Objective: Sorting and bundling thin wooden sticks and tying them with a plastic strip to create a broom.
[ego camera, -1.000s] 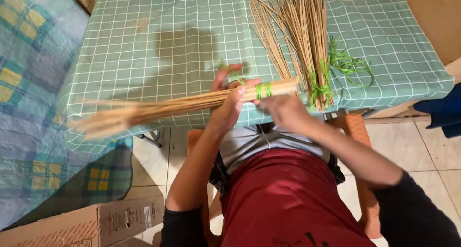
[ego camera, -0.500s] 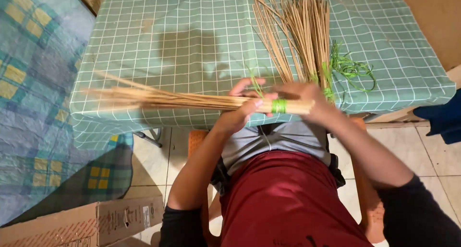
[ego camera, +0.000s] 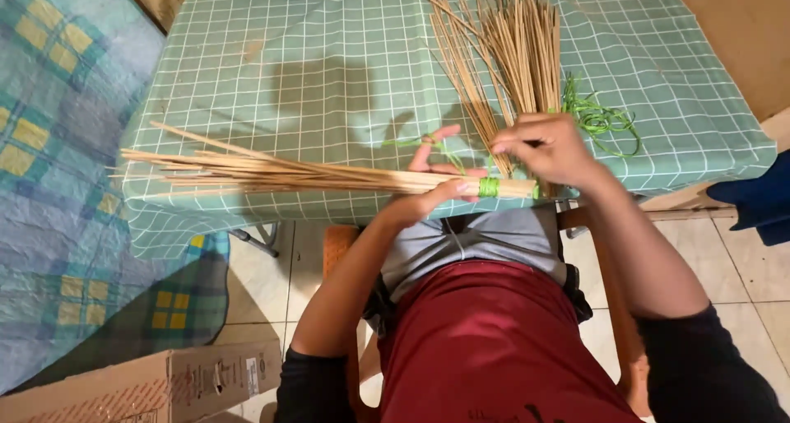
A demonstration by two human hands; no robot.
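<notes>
Across the green checked tablecloth [ego camera: 329,77] lies a loose fan of pale thin sticks [ego camera: 510,53]; below it a tied bundle of the same sticks [ego camera: 288,174] lies crosswise at the near table edge, bound by a green band [ego camera: 489,187]; the left hand [ego camera: 436,194] grips it beside the band, fingers partly spread; the right hand [ego camera: 551,150] pinches closed on the butt end; tightening the binding seems in hand, calling for a steady hold.

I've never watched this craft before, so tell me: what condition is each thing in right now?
tied bundle of sticks: lying sideways, bound near one end
green band: wrapped round the bundle
left hand: gripping the bundle
right hand: on the loose sticks
loose sticks: fanned out, unbound
green string: loose, tangled
cardboard box: flaps open
</notes>
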